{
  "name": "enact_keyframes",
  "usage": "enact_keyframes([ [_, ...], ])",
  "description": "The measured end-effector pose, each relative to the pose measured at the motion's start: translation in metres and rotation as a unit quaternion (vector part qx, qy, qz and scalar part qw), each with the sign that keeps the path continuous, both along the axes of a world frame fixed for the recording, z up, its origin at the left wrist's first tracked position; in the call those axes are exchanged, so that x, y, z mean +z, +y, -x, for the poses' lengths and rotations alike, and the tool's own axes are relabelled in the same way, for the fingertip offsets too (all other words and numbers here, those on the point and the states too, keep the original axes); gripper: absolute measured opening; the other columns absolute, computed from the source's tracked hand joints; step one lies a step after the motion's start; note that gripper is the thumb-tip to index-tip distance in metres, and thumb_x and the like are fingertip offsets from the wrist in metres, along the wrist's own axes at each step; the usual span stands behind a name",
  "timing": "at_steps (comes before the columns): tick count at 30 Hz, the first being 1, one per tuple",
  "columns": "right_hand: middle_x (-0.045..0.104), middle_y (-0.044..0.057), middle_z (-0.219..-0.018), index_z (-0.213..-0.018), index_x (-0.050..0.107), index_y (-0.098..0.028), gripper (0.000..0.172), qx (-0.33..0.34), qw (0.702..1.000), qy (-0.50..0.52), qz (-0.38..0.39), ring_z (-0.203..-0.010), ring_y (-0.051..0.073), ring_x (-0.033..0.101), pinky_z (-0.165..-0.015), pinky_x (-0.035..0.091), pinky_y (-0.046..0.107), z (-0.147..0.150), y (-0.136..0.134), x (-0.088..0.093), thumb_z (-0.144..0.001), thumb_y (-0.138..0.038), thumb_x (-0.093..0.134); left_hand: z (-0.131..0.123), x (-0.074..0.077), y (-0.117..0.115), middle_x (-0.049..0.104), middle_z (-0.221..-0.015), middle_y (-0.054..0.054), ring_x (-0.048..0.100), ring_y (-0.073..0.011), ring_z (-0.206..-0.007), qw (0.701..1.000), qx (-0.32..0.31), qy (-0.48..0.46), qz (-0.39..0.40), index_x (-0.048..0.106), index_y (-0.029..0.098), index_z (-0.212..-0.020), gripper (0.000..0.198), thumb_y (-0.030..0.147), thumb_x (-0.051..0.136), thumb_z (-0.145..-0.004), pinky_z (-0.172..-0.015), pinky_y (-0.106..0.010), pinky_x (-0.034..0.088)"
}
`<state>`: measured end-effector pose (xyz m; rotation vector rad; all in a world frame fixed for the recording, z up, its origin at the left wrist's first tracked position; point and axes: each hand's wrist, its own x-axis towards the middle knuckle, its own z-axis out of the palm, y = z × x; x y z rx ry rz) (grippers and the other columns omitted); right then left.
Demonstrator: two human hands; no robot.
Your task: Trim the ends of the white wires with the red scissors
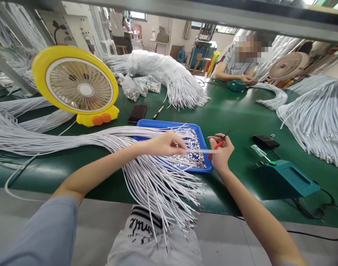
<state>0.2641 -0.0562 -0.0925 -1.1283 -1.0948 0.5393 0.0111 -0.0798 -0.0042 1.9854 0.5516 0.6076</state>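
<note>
My left hand [170, 143] is closed, pinching one end of a thin whitish, translucent strip [202, 151] above the blue tray [209, 167]. The strip stretches level to the right and its far end meets my right hand [222, 153]. My right fingers are wrapped round a small red-handled tool [219, 144] with a dark tip pointing up; its exact kind is hard to make out. Small shiny metal parts [195, 159] lie in the tray. White cables [158, 177] run under my left forearm, partly over the tray, and hang past the table edge towards my lap.
A yellow fan [110, 83] stands at left, near a phone [137, 113] and a pen [158, 112]. At right sit a teal machine [290, 179] and a black box [265, 142]. Cable bundles [185, 88] lie behind. Across the table, a person [232, 62] works.
</note>
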Motion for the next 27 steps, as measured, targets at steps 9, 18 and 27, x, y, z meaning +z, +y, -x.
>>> enact_keyframes([
  [9, 0.069, -0.002, -0.071, -0.088, 0.054, -0.021, 0.024, 0.003, 0.999, 0.020, -0.029, -0.050, 0.008, 0.053, -0.050, 0.040, 0.022, 0.015, -0.019, 0.013, -0.069, -0.023, 0.068, -0.023, -0.009, -0.046, 0.048, -0.051, 0.006, 0.043, -0.0030, -0.036, 0.938, -0.143, -0.165, 0.268, 0.068, 0.009, -0.094, 0.020, 0.026, 0.062, -0.086, -0.035, -0.015, 0.034],
  [18, 0.072, -0.001, -0.082, -0.090, 0.057, -0.027, 0.026, 0.114, 0.992, 0.028, -0.042, -0.070, 0.015, 0.066, -0.061, 0.049, 0.029, 0.077, -0.040, 0.078, -0.070, -0.023, 0.074, 0.002, 0.029, -0.032, 0.065, -0.075, -0.004, 0.053, -0.0082, -0.067, 0.944, 0.134, -0.284, -0.103, 0.072, 0.014, -0.079, 0.010, 0.019, 0.064, -0.082, -0.062, -0.021, 0.044],
  [27, 0.074, -0.003, -0.094, -0.095, 0.060, -0.029, 0.026, 0.179, 0.968, -0.048, -0.167, -0.075, 0.013, 0.065, -0.065, 0.050, 0.029, 0.104, -0.060, 0.117, -0.076, -0.017, 0.073, 0.003, 0.024, -0.017, 0.058, -0.059, 0.002, 0.040, -0.0016, -0.042, 0.930, 0.080, -0.342, 0.111, 0.069, 0.010, -0.076, 0.022, 0.031, 0.075, -0.074, -0.039, -0.016, 0.031],
])
